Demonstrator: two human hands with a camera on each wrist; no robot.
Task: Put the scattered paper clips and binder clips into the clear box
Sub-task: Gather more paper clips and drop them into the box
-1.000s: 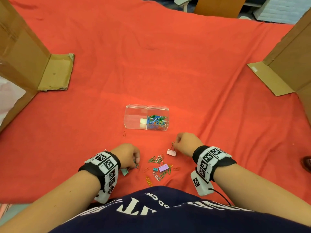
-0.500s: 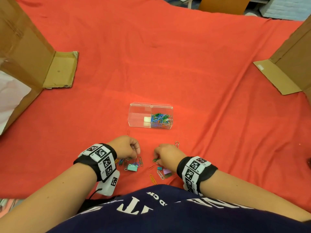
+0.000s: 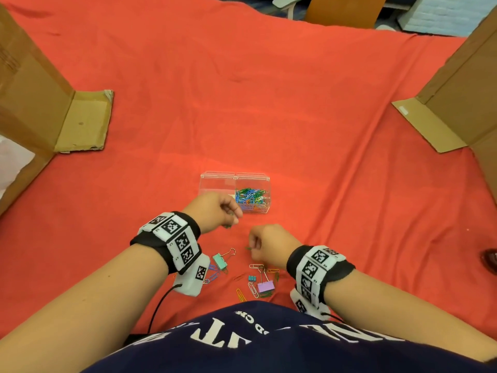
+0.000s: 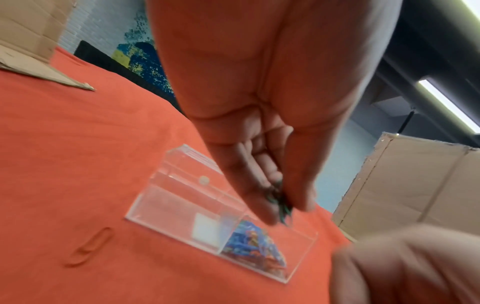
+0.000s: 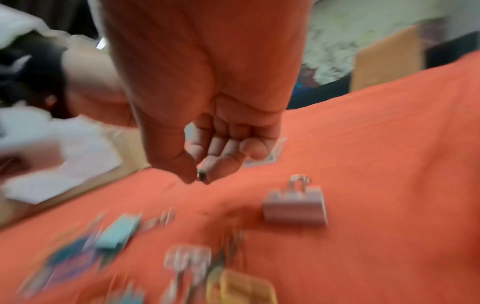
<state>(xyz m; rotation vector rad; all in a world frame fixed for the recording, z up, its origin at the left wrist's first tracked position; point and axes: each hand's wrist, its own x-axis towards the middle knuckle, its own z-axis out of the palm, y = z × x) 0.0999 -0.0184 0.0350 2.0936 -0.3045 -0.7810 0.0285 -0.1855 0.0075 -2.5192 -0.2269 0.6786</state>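
Observation:
The clear box (image 3: 218, 184) stands open on the red cloth, its right compartment holding several coloured paper clips (image 3: 251, 199). My left hand (image 3: 233, 217) hovers just in front of the box and pinches green paper clips (image 4: 280, 205) between thumb and fingers. My right hand (image 3: 252, 247) is nearer me, over the pile, pinching a green paper clip (image 3: 248, 248). Below lie a teal binder clip (image 3: 220, 261), a purple binder clip (image 3: 265, 286), a small teal one (image 3: 252, 278) and loose paper clips (image 3: 241, 294). A pink binder clip (image 5: 296, 207) shows, blurred, in the right wrist view.
Cardboard walls stand at the left (image 3: 32, 109) and right (image 3: 462, 103), each with a flap on the cloth. A single red paper clip (image 4: 91, 246) lies left of the box. A dark object (image 3: 490, 261) sits at the right edge.
My left hand has lifted off the pile and moved forward to the box with green clips. My right hand has risen slightly with a green clip.

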